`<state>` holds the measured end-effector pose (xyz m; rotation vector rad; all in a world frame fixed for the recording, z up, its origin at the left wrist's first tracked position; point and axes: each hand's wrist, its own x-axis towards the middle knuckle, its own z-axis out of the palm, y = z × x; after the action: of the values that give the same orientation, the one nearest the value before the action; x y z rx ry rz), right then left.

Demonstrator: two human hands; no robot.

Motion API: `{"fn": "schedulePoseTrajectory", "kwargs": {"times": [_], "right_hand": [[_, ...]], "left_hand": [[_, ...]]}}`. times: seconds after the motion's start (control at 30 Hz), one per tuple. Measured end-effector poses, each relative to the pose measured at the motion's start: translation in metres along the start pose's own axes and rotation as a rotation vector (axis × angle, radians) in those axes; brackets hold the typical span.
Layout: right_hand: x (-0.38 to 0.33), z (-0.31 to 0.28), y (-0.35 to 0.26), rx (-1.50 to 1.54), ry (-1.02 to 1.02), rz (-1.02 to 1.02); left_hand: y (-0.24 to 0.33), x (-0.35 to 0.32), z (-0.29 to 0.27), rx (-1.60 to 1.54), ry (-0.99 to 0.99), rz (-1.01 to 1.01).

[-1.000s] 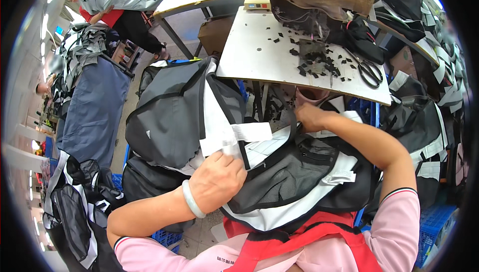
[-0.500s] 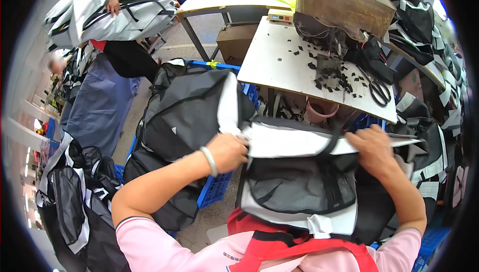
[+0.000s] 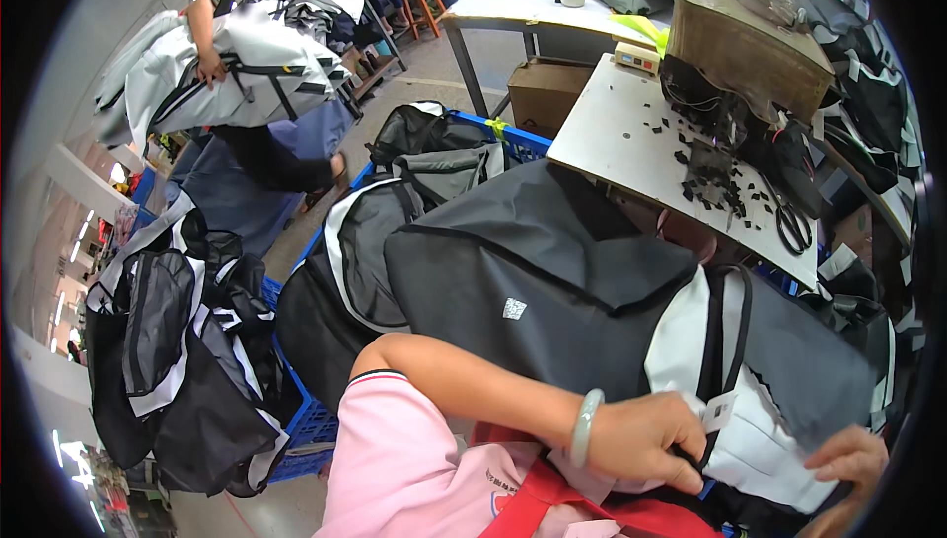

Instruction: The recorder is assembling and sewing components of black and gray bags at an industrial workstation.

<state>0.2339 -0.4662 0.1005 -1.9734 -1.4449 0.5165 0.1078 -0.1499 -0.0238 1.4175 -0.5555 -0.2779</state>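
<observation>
The left hand (image 3: pixel 646 439), wearing a pale green bangle at the wrist, has its fingers clamped on the white lower panel of a large black-and-white fabric bag (image 3: pixel 552 282), beside a small white tag (image 3: pixel 718 412). The bag lies across the person's lap, at 6 o'clock from the white worktop (image 3: pixel 631 143). The right hand (image 3: pixel 848 464) touches the bag's white edge at 3 o'clock from the left hand; whether its fingers grip cannot be determined. Black scissors (image 3: pixel 792 227) lie on the worktop among dark fabric scraps.

White tag (image 3: pixel 719 410) on the bag (image 3: pixel 552 282); brown carton (image 3: pixel 547 94) under the table.
</observation>
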Motion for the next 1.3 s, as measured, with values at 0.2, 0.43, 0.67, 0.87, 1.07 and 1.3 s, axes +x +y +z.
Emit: {"fn": "schedulePoseTrajectory", "kwargs": {"times": [0.2,0.43,0.67,0.87,1.07,1.3], "right_hand": [[0.151,0.062,0.047,-0.171,-0.034,-0.221],[0.175,0.058,0.106,0.034,-0.397,-0.007],[0.190,0.034,0.092,0.369,-0.162,0.276],[0.197,0.019,0.086,0.032,-0.200,0.378],[0.214,0.019,0.124,0.204,0.154,0.340],[0.230,0.012,0.163,0.327,0.254,0.274]], "left_hand": [[-0.023,0.018,-0.017,0.530,0.049,-0.023],[-0.019,0.029,-0.052,0.409,0.264,0.028],[-0.022,0.057,-0.088,0.419,0.317,0.038],[-0.019,0.067,-0.115,0.449,0.343,0.017],[-0.005,0.097,-0.163,0.230,0.330,-0.269],[0.004,0.122,-0.187,0.602,0.358,-0.167]]}}
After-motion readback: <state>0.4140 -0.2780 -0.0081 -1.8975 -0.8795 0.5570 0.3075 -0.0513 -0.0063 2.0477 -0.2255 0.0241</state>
